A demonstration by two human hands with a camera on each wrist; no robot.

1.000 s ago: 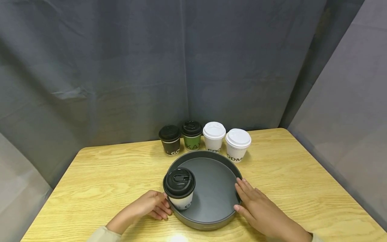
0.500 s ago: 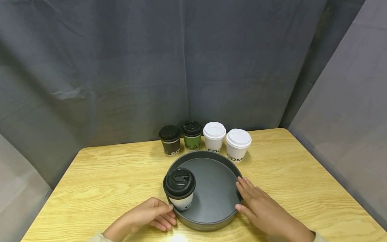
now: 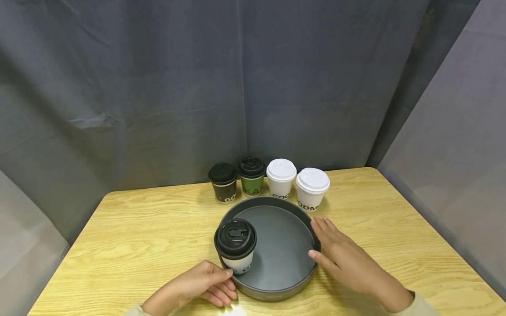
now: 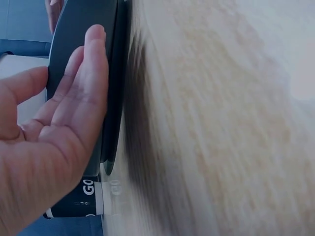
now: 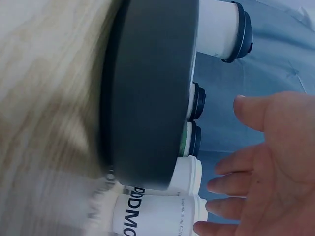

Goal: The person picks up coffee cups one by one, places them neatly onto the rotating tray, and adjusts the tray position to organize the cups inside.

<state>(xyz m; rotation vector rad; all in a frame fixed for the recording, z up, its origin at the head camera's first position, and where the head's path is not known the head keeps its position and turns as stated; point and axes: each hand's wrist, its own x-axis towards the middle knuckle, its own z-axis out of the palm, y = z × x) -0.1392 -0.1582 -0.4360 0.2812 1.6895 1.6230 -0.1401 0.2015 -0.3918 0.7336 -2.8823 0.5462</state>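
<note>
A round dark grey pan sits on the table, and a white paper coffee cup with a black lid stands upright inside its left part. My left hand is at the pan's front left. In the left wrist view its fingers lie nearly straight along the outer wall, while the thumb tip touches the rim. Beside the right rim is my right hand, fingers extended and thumb spread. The right wrist view shows this right hand apart from the pan wall, holding nothing.
Behind the pan stand a black cup, a green cup and two white-lidded cups. The wooden table has grey curtains at its back and sides.
My left hand has slid rightward along the pan's front left edge. My right hand has lifted off the right rim and shifted slightly up and right. The cup stays in the pan.
</note>
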